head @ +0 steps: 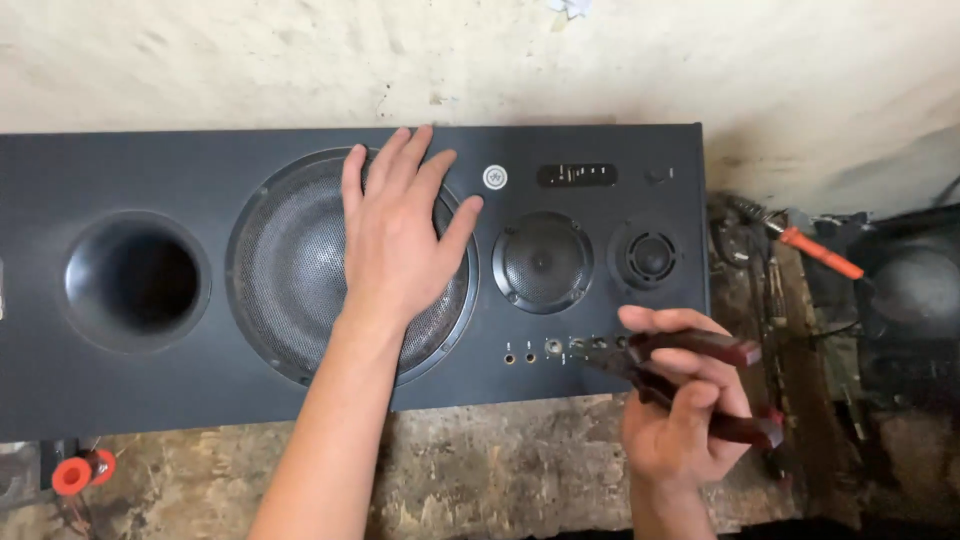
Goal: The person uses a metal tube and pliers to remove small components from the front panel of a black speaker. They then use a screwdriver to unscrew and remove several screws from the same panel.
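Observation:
A long black speaker cabinet (250,390) lies face up on a worn workbench. My left hand (395,235) rests flat, fingers spread, on the mesh grille of the large woofer (290,270). My right hand (685,400) grips dark-red-handled pliers (700,375), whose jaws reach a row of small jacks and knobs (560,350) along the cabinet's near edge. A mid-size speaker (543,262) and a small tweeter (651,256) sit right of the woofer, and a round open port (135,282) lies at the left.
A pale rough wall runs behind the cabinet. An orange-handled screwdriver (820,253) lies among dark tools and wires at the right, beside another dark speaker (915,290). Red round caps (78,472) sit at the lower left of the scuffed bench (480,470).

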